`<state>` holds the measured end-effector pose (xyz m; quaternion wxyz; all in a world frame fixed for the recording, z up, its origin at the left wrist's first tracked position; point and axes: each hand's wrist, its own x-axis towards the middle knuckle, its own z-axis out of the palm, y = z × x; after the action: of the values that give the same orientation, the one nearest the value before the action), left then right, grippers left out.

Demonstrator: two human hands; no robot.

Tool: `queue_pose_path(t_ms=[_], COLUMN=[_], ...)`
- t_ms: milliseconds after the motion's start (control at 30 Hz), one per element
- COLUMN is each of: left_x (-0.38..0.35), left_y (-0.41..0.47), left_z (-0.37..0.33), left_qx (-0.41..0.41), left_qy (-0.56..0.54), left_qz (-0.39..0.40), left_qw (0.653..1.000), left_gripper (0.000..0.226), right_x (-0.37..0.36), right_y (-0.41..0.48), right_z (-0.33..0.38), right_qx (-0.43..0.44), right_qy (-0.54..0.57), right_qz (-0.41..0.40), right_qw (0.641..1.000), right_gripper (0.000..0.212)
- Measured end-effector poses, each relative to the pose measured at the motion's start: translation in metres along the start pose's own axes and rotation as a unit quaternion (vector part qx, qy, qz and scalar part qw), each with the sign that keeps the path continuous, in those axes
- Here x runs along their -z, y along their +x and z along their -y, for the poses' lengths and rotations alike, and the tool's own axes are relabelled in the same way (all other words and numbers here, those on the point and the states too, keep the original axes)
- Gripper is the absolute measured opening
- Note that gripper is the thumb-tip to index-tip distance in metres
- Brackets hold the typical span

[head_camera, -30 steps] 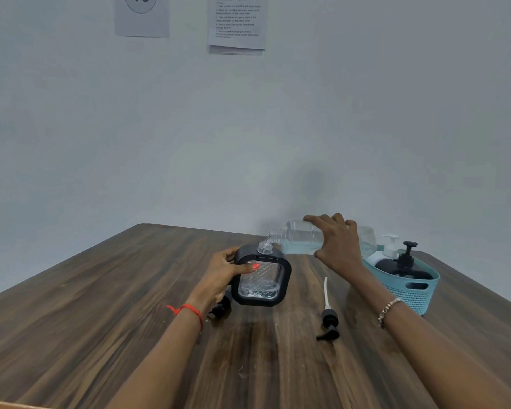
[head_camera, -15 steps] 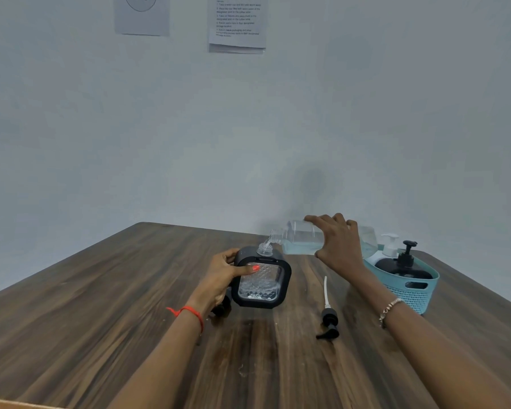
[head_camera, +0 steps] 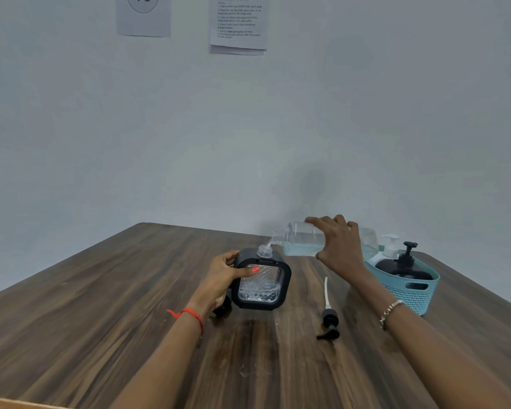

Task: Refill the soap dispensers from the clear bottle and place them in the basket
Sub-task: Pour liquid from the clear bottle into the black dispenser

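- While the right hand (head_camera: 340, 249) wraps its fingers (head_camera: 322, 222) round the tilted clear bottle (head_camera: 301, 239), it hides the bottle's middle.
- The bottle's mouth hangs just above the square black dispenser (head_camera: 261, 286), which the left hand (head_camera: 219, 278) grips.
- A dark object under the left fingers (head_camera: 247, 271) cannot be made out.
- Nearer than the right fingers, a loose pump (head_camera: 328, 317) lies on the tabletop (head_camera: 101, 305); just beside them stands a teal basket (head_camera: 410, 290) holding two pump bottles (head_camera: 403, 268).

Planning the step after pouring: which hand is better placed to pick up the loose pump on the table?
Right, probably. The pump lies close beside the right forearm; the right hand need only set the clear bottle down first. The left hand grips the square dispenser and steadies it.
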<state>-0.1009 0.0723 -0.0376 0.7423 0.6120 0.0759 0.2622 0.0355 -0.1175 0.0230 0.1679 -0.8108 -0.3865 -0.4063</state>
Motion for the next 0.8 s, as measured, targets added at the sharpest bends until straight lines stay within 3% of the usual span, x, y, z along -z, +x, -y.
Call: queue_pose_path(t_ms=[533, 700, 800], left_x=[-0.0006, -0.0013, -0.0005], left_y=[0.0007, 0.0005, 0.0015], left_z=[-0.0003, -0.0012, -0.0022], left_qx=[-0.003, -0.008, -0.010], left_qy=[-0.003, -0.001, -0.005], left_qz=[-0.003, 0.000, -0.002], left_qw=[1.000, 1.000, 1.000], left_gripper=[0.044, 0.038, 0.037], right_x=[0.0011, 0.0016, -0.0009], right_y=[0.0007, 0.0039, 0.0054], right_z=[-0.0002, 0.0046, 0.0080], right_qx=[-0.006, -0.037, -0.090], right_qy=[0.009, 0.076, 0.186], right_qz=[0.019, 0.055, 0.055], right_qw=[1.000, 0.995, 0.977], right_gripper=[0.074, 0.079, 0.081])
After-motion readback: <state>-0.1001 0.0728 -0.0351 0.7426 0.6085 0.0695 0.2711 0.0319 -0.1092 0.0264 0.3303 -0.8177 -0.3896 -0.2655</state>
